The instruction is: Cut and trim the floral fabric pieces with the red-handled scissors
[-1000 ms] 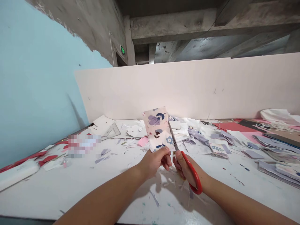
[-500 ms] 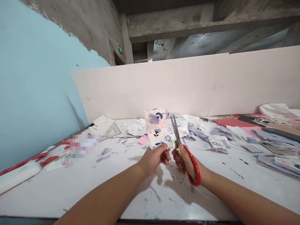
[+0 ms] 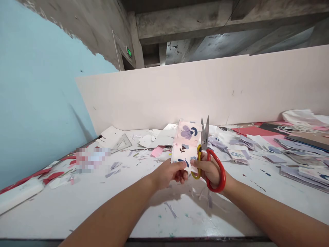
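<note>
My left hand (image 3: 168, 174) pinches the lower edge of a floral-printed piece of fabric (image 3: 185, 142), pink and white with purple and blue flowers, held upright above the white table (image 3: 77, 206). My right hand (image 3: 211, 169) grips red-handled scissors (image 3: 208, 161) with a yellow inner loop, blades pointing up and nearly closed, just right of the piece. The thumb of my right hand also touches the lower right corner of the piece. Both hands are close together, above the table's middle.
A pale board (image 3: 205, 89) stands upright behind the table. Cut scraps and floral pieces (image 3: 244, 147) litter the back and right. A clear set square (image 3: 122, 143) lies at the back left, red strips (image 3: 51, 175) and a white box (image 3: 17, 195) at the left edge.
The scissors have come off the piece's right edge and swung upright, blades closing. The floral piece shifted right and tilted, and my right thumb now touches its corner.
</note>
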Demonstrator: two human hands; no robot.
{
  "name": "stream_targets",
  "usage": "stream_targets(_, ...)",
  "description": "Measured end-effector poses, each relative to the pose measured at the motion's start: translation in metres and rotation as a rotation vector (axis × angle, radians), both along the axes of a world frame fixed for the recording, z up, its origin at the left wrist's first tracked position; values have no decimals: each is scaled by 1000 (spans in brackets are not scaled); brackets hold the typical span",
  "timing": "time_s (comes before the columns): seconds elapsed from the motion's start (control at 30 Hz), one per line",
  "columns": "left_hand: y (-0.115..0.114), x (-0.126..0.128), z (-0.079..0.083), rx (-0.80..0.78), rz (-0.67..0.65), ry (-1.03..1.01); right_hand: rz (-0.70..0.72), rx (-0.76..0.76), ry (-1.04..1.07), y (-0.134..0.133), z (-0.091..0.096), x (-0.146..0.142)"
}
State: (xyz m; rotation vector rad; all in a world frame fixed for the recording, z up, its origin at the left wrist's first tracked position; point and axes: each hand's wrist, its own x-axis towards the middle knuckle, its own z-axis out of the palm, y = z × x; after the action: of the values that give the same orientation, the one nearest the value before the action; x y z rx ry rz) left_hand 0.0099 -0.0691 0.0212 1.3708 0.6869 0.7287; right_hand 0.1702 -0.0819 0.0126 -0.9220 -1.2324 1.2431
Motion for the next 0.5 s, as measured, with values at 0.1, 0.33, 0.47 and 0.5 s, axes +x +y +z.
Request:
stream_targets(0.1, 7, -5, 2, -79, 0, -82, 43, -6, 14, 2, -1, 5)
stream_targets(0.33, 14, -8, 3, -86, 163, -12, -50, -101, 94, 4, -4, 4)
stream_targets(0.47, 14, -7, 2, -84, 114, 14, -95, -163, 133, 5, -1, 3)
stream_targets(0.5, 14, -7, 2, -95, 80, 22, -117, -154, 141, 5, 0, 3)
